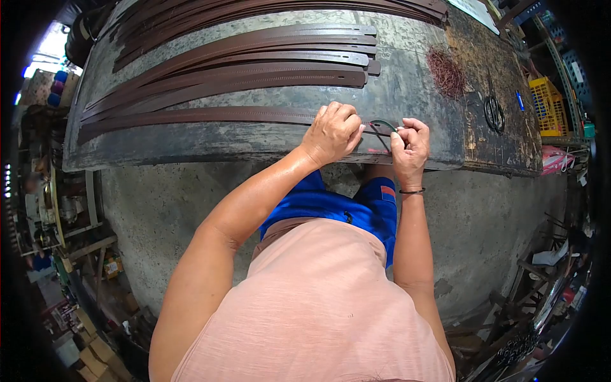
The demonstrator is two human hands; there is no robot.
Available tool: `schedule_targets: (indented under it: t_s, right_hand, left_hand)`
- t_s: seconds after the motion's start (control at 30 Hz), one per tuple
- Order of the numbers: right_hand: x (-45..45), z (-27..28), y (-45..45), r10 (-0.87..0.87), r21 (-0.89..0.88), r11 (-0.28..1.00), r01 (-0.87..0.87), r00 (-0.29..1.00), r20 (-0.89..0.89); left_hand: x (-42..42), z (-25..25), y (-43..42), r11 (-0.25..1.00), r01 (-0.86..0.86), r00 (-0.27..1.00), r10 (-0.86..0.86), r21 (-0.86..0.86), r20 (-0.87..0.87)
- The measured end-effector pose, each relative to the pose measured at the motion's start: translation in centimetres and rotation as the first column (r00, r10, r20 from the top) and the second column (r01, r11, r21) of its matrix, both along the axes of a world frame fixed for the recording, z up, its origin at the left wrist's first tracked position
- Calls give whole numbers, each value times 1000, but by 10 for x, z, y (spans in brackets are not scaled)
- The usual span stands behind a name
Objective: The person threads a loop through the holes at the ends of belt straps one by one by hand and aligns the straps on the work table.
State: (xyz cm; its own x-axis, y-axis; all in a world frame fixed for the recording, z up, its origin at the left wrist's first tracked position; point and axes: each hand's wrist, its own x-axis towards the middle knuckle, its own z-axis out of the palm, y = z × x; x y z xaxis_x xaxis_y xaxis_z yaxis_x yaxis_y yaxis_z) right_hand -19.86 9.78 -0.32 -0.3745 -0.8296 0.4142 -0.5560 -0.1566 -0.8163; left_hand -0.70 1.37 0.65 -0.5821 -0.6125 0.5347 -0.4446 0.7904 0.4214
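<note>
A brown leather strap (210,116) with a line of stitching lies along the near edge of the worktable. My left hand (334,132) is closed on it near its right end, hiding part of it under the fingers. My right hand (410,148) pinches a thin, dark green curved tool (384,123), perhaps thread snips; the fingers cover much of it. The tool's other end comes close to the strap beside my left fingertips, where a speck of red shows. Behind my left hand, several similar straps (254,67) lie fanned out, their holed tips to the right.
More brown straps (267,11) lie along the far side of the worktable (407,83). A tangle of dark red thread (445,73) sits to the right. Beyond it are black scissors (493,116), a blue pen (519,100) and a yellow crate (547,107). Cluttered shelves flank both sides.
</note>
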Motion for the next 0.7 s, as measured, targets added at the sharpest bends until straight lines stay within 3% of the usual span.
schedule_targets:
  t_s: [0.2,0.27,0.3,0.4,0.57,0.7]
  right_hand:
    - [-2,0,0,-3,-27,1000,1,999,-52]
    - [-2,3,1,-77,59,996,71,991,110]
    - [-2,2,-1,-78,58,996,72,991,110]
    - [-2,-1,-5,-17,-79,995,55,905,425]
    - [-7,-11,-10,-28,-104,990,92,866,500]
    - [-9,-14,-13,-50,-100,988,117,859,510]
  left_hand:
    - [0,-2,0,1000,3,1000,-3,-4,13]
    - [-1,0,1,1000,8,1000,-8,-7,18]
    - [-1,4,3,998,30,997,-26,-50,70]
    - [-2,2,2,995,59,990,-48,-75,131]
    - [0,-3,-5,997,49,998,-45,-66,54]
    - [0,-3,-8,997,6,1000,-5,72,-15]
